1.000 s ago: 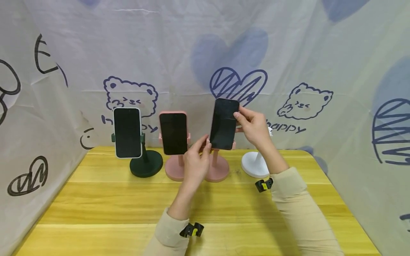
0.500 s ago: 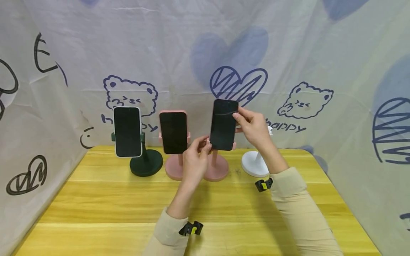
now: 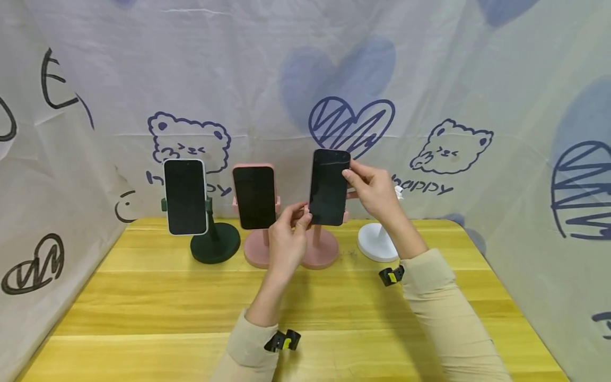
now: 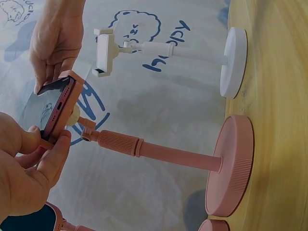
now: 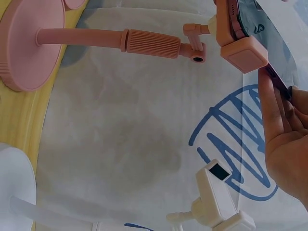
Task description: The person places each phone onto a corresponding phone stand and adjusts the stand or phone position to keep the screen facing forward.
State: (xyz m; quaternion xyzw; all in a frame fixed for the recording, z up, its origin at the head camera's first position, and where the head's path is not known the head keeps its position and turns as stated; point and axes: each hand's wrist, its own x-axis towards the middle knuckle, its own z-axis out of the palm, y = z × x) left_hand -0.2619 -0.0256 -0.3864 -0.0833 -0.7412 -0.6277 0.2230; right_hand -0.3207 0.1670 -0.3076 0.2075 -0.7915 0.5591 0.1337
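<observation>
A black-screened phone (image 3: 328, 188) sits in the clamp of the right-hand pink phone stand (image 3: 322, 252), almost upright. My right hand (image 3: 377, 191) pinches the phone's upper right edge, thumb on the front and fingers behind. At the lower left, my left hand (image 3: 288, 241) grips the clamp's side between thumb and fingers, as the left wrist view shows with the clamp (image 4: 70, 108) and the phone's bottom edge. In the right wrist view, the clamp's other arm (image 5: 245, 53) lies against the phone's side, just beside my right fingers (image 5: 272, 106).
A dark green stand (image 3: 216, 244) holds a white-edged phone (image 3: 185, 197) at the left. Beside it, another pink stand (image 3: 256, 249) carries a pink-cased phone (image 3: 255, 197). A white stand (image 3: 377, 243) is at the right, partly behind my right arm. A printed cloth (image 3: 258, 69) hangs behind the wooden table (image 3: 167, 302).
The phone has sunk slightly and turned a little more upright, with my right hand following it. My left hand keeps its grip on the clamp. The head view has shifted slightly.
</observation>
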